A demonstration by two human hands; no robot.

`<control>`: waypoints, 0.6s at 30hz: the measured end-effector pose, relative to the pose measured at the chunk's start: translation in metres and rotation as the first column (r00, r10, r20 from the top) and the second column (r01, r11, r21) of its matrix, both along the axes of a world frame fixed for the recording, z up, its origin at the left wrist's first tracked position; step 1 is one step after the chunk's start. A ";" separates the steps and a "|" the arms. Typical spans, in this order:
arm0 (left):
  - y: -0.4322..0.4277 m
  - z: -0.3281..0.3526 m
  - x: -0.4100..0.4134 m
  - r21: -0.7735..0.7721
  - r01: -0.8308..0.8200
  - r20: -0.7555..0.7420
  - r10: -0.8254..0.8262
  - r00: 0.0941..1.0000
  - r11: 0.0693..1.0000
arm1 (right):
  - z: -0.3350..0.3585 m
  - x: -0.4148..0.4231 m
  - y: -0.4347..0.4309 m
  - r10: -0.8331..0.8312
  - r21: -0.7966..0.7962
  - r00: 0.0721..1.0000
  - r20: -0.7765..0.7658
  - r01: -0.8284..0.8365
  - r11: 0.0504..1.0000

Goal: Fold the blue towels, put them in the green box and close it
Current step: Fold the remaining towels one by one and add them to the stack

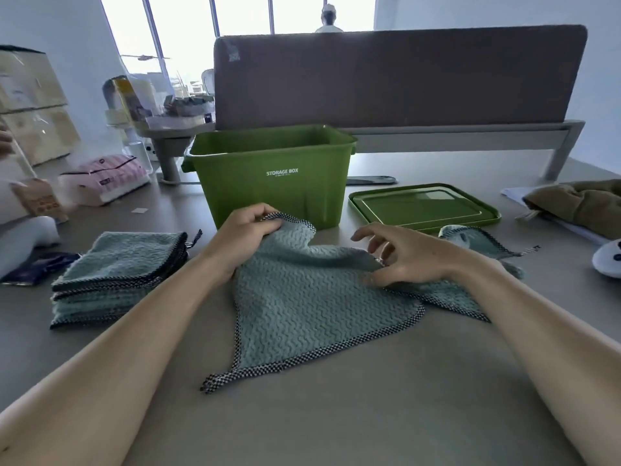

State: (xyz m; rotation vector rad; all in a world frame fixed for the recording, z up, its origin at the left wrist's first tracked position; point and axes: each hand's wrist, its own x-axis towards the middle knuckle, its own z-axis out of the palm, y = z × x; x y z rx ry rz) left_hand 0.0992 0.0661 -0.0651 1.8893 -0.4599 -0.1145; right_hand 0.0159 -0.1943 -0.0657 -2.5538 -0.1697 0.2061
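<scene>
Blue towel (302, 297) is pinched by left fingers (265, 215), right fingers (364, 233) held loose. Folded towels (117, 264) are stacked leftward; green box (268, 193) beyond is not shut.

Both bare forearms reach forward from the lower corners. Left hand (250, 227), knuckles up, pinches a towel (302, 297) corner between thumb and curled fingers. Right hand (413, 255), fingers spread and loosely bent, lies low over it; contact unclear.

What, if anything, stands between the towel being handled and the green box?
Nothing visible. The green box stands open right behind the towel; its lid lies flat on the table to its right.
</scene>
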 end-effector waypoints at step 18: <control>0.014 0.001 -0.004 0.240 0.477 -0.159 -0.450 0.879 0.845 | 0.016 0.026 0.010 -0.068 -0.332 0.981 0.181 0.126 0.935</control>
